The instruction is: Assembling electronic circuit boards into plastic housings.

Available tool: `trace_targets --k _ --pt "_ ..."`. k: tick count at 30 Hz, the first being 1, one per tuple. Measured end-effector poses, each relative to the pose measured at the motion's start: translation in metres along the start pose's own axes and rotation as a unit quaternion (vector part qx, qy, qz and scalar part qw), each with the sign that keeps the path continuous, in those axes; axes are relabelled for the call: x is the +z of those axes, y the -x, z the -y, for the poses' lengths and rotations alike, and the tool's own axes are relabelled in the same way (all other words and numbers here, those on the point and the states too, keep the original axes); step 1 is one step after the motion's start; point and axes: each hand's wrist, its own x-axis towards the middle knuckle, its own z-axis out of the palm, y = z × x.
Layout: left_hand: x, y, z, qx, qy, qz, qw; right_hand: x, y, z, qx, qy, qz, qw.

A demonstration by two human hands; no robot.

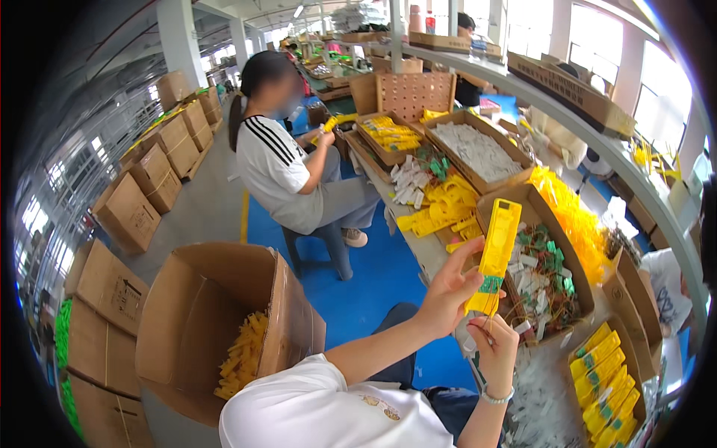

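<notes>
My left hand (447, 293) is closed around a long, flat yellow plastic casing (500, 237), held upright over the bench edge. Across the casing's lower part lies a small green circuit board (490, 284). Thin reddish wires (489, 312) hang from its lower end. There, my right hand (494, 340) has its fingertips pinched together on the wires. Just beyond both hands is a cardboard box of circuit boards, wires and white pieces (579, 302). To the right, several yellow casings with green boards (603, 373) lie in a row in a shallow carton.
A large open carton (291, 299) with yellow pieces stands at my left. A seated co-worker (280, 164) handles a yellow piece farther along the bench. White pieces fill a tray (478, 149), near piled yellow casings (452, 201). A metal shelf (553, 97) runs above the bench's far side.
</notes>
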Motion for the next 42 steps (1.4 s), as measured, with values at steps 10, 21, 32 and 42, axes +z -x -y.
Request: trace_targets --k 10,21,32,42 --pt "-0.021 -0.003 -0.024 -0.070 -0.130 -0.061 0.987 -0.011 -0.050 0.011 -0.314 0.216 -0.291 0.878" --pt "-0.020 0.014 -0.013 -0.141 -0.135 0.081 0.977 -0.029 -0.090 0.019 -0.392 0.239 -0.224 0.860" --pt "-0.009 0.028 0.001 -0.213 0.049 0.111 0.970 -0.030 -0.084 -0.008 -0.306 0.114 -0.200 0.924" --pt "-0.036 0.022 0.007 -0.142 -0.123 0.084 0.979 0.006 -0.070 -0.013 0.003 -0.241 -0.055 0.969"
